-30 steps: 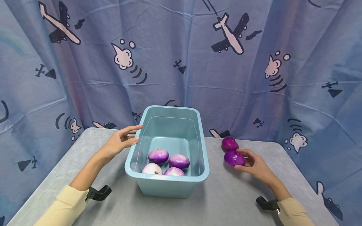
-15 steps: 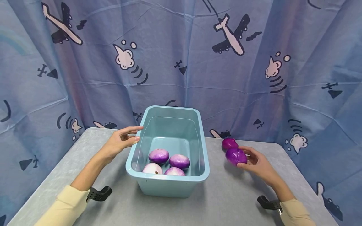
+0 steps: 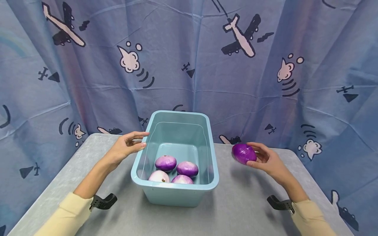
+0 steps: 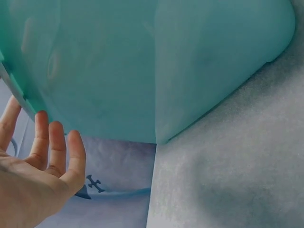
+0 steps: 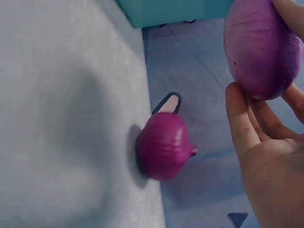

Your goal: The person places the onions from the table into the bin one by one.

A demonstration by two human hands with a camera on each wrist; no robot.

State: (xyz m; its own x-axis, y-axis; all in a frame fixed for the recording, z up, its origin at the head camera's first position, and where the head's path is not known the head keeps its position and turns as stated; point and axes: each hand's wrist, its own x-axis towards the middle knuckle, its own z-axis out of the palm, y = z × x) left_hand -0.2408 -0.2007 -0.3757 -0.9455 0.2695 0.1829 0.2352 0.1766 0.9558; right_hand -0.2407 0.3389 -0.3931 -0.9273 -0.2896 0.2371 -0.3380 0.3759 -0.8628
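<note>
In the head view, a light blue plastic bin (image 3: 172,196) stands on the table, with several red onions (image 3: 166,163) lying in its near half. My left hand (image 3: 125,148) is at the bin's left rim, its fairly straight fingers touching the edge. My right hand (image 3: 270,163) holds another red onion (image 3: 243,153) between thumb and fingers, raised over the table to the right of the bin. Below it in the right wrist view, a darker magenta onion (image 5: 163,146) rests near the table's back edge; the held one covers it in the head view.
The grey table (image 3: 233,206) extends on both sides of the bin. Behind it hangs a blue curtain (image 3: 177,65) printed with planes, close to the table's back edge. Each wrist carries a black camera mount (image 3: 104,201).
My right hand has lifted its onion off the table and shifted it slightly back, so it now hides the other loose onion in the head view. My left hand stays at the rim.
</note>
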